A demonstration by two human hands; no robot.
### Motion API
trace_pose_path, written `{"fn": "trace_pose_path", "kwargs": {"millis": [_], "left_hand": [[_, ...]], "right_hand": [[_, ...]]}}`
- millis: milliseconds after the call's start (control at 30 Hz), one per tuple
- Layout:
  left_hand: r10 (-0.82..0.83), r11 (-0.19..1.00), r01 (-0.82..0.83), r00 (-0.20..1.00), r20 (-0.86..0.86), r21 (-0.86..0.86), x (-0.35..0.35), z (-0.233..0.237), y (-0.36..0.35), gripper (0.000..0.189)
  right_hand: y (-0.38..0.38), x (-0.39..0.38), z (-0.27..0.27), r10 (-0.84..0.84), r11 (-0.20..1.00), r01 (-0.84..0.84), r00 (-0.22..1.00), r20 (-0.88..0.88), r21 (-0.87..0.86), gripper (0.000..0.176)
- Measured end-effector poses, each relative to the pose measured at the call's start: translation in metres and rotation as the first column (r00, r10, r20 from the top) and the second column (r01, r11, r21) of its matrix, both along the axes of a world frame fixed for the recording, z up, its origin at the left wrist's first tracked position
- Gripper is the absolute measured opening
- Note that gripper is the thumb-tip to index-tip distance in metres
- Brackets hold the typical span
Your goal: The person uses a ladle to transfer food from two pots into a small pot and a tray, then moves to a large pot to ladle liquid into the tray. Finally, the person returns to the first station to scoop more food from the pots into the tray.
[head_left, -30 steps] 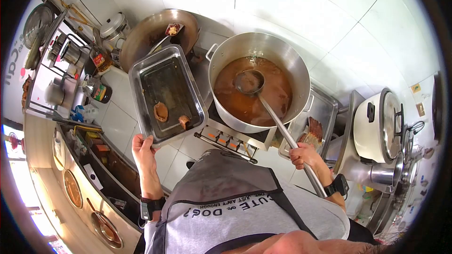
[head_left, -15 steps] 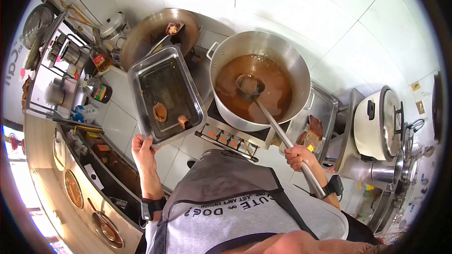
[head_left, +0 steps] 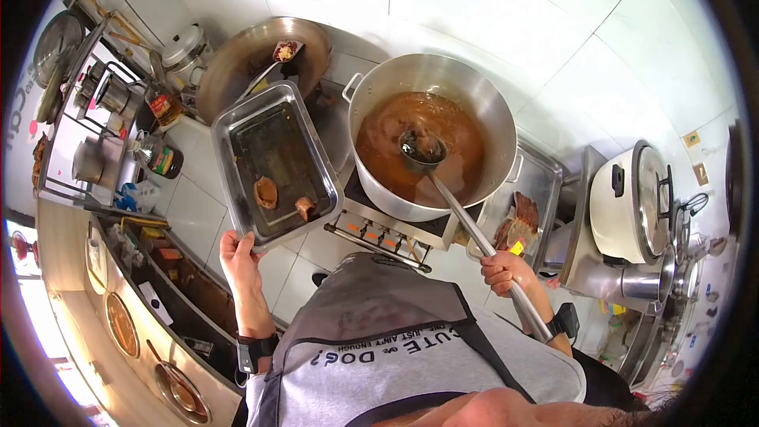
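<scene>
The head view shows the large pot (head_left: 490, 103) on the stove (head_left: 371, 234), the right hand (head_left: 506, 271) closed around the long handle of the ladle (head_left: 424, 160) and the left hand (head_left: 241, 259) gripping the near corner of the metal tray (head_left: 332, 209), thumb over the rim. Compared with a second ago, the ladle's bowl sits slightly nearer the person inside the pot and is more tilted, and the right hand is a little closer to the body; the tray remains left of the pot with the same two brown pieces (head_left: 266, 192) in it. The bowl is partly in the brown broth (head_left: 385, 134), whose glossy surface looks stirred and streaked. The pot is round, deep and dull silver, with loop handles at its sides; the tray is rectangular with rounded corners, its shiny base dark and wet. Behind the tray, to the pot's left, a wide brownish wok (head_left: 316, 43) holds a spatula (head_left: 285, 51) with red and pale yellow bits on its blade. To the pot's right, a second tray (head_left: 545, 170) carries a reddish-brown slab (head_left: 526, 212) with a rough, ridged look, and farther right stands a cream cooker (head_left: 613, 205) with a see-through lid. Large glossy white tiles cover the wall (head_left: 474, 0) behind the pot, and a rack (head_left: 71, 186) of pans and containers stands well to its left.
</scene>
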State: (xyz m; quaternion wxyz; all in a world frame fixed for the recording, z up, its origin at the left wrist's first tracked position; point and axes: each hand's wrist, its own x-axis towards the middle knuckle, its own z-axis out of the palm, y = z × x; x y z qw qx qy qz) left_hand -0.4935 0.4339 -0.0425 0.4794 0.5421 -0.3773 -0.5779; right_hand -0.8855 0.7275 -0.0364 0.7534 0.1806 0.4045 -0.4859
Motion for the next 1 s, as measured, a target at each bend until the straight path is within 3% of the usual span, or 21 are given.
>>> {"fn": "trace_pose_path", "kwargs": {"millis": [367, 600, 833, 1000], "left_hand": [[-0.007, 1.000, 0.007, 1.000, 0.009, 0.004, 0.004, -0.005, -0.003, 0.012], [0.006, 1.000, -0.006, 1.000, 0.020, -0.013, 0.001, -0.007, 0.001, 0.012], [-0.017, 1.000, 0.017, 0.999, 0.047, -0.010, -0.005, -0.027, -0.004, 0.011], [-0.038, 0.999, 0.037, 0.999, 0.037, 0.021, -0.017, -0.037, -0.007, 0.011]], "right_hand": [[0.004, 0.006, 0.001, -0.044, 0.995, 0.054, 0.994, 0.104, -0.087, 0.018], [0.009, 0.025, -0.009, 0.035, 0.995, -0.062, 0.946, -0.322, -0.074, 0.013], [0.001, 0.012, -0.041, 0.035, 0.984, -0.104, 0.909, -0.416, -0.144, 0.012], [-0.015, 0.000, -0.026, -0.003, 0.972, -0.105, 0.889, -0.457, -0.211, 0.014]]}}
